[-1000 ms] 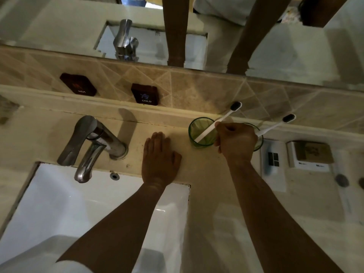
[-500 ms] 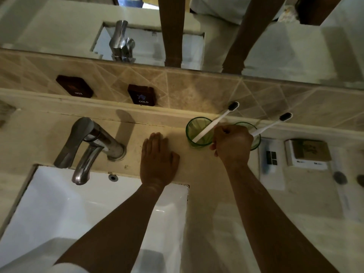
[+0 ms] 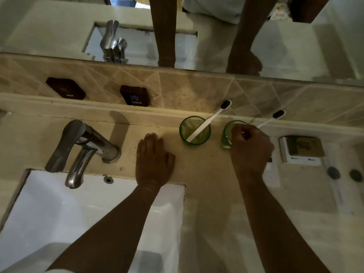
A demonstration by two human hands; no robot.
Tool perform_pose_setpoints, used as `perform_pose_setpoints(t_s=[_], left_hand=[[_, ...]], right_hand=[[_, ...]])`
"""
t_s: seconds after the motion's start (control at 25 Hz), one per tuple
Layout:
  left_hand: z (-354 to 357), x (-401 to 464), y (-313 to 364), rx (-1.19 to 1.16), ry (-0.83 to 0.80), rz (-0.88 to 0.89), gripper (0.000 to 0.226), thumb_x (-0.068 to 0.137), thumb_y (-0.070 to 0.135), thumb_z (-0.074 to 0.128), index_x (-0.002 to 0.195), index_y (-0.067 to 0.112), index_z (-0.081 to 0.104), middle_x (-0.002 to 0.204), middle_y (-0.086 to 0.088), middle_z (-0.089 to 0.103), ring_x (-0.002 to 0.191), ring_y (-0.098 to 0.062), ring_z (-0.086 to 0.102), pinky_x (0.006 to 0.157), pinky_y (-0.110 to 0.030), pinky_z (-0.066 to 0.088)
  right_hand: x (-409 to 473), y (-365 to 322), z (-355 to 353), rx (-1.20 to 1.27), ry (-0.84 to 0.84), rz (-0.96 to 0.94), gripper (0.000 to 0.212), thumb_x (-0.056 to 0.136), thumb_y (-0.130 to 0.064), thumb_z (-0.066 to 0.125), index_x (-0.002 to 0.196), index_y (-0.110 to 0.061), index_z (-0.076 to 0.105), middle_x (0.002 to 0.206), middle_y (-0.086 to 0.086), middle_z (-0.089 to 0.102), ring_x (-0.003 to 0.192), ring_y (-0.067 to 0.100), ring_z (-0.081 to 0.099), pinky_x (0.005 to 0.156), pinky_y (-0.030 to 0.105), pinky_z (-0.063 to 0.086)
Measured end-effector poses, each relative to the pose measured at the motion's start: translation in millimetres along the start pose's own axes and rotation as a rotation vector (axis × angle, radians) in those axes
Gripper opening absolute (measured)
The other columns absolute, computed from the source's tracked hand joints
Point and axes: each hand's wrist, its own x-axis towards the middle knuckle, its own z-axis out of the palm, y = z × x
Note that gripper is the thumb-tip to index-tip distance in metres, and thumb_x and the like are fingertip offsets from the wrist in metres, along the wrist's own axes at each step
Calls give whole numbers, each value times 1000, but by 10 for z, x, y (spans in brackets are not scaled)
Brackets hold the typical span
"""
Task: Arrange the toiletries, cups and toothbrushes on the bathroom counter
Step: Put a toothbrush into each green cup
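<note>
Two green glass cups stand at the back of the counter point(image 3: 206, 174). The left cup point(image 3: 195, 132) holds a white toothbrush with black bristles point(image 3: 208, 121) that leans to the upper right. My right hand point(image 3: 250, 150) covers the right side of the right cup point(image 3: 228, 134). Its fingers are pinched around the handle of the second toothbrush point(image 3: 273, 118) at the cup's rim. The lower part of that handle is hidden by my fingers. My left hand point(image 3: 155, 158) lies flat on the counter left of the cups, holding nothing.
A chrome faucet point(image 3: 84, 146) reaches over the white sink point(image 3: 78, 213) at the left. Right of the cups are a small brown-topped box point(image 3: 301, 150) and two dark round caps point(image 3: 332, 172). HOT and COLD plaques point(image 3: 134, 95) sit on the tiled backsplash below the mirror.
My right hand has let go of the toothbrush in the left cup and moved right to the second cup and its toothbrush. My left hand has stayed flat.
</note>
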Motion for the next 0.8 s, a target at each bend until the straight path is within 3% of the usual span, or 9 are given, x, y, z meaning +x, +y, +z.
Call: perform_pose_setpoints(t_s=[0.12, 0.24, 0.32, 0.52, 0.64, 0.8], left_hand=[[12, 5, -5, 12, 4, 3, 57, 93, 37, 47, 137, 2, 48, 148, -22, 45, 142, -39, 35, 122, -50, 21], [13, -2, 3, 20, -7, -5, 59, 93, 39, 43, 139, 2, 47, 150, -21, 43, 143, -37, 33, 122, -50, 20], [9, -6, -1, 12, -6, -6, 59, 93, 40, 43, 139, 2, 46, 150, -21, 43, 143, -37, 33, 122, -50, 20], [-17, 5, 9, 7, 16, 19, 57, 92, 38, 44, 135, 1, 50, 146, -23, 46, 139, -40, 37, 120, -52, 24], [-16, 1, 9, 4, 22, 22, 55, 92, 37, 44, 133, 2, 50, 145, -23, 47, 138, -40, 38, 119, -53, 26], [-15, -6, 14, 2, 12, 17, 55, 92, 37, 45, 133, 1, 49, 145, -24, 46, 138, -41, 39, 119, -53, 26]], right_hand=[[79, 225, -211, 62, 184, 72, 18, 90, -30, 67, 99, -15, 67, 86, -3, 64, 66, -1, 53, 64, 2, 34], [197, 459, -170, 89, 134, 97, 26, 89, -34, 69, 105, -13, 65, 91, -3, 66, 83, 15, 63, 79, 22, 48], [249, 515, -135, 53, 104, 49, 23, 89, -33, 68, 103, -15, 68, 89, -4, 66, 86, 18, 65, 79, 29, 50], [354, 540, -138, 46, 70, 1, 7, 90, -27, 68, 94, -21, 67, 86, -6, 65, 81, 11, 60, 69, 14, 40], [395, 560, -116, 31, 66, 25, 9, 89, -30, 69, 92, -22, 67, 86, -7, 66, 80, 8, 60, 70, 13, 39], [416, 599, -122, 17, 60, 36, 15, 89, -31, 70, 96, -18, 70, 87, -7, 67, 80, 7, 60, 67, 0, 38]])
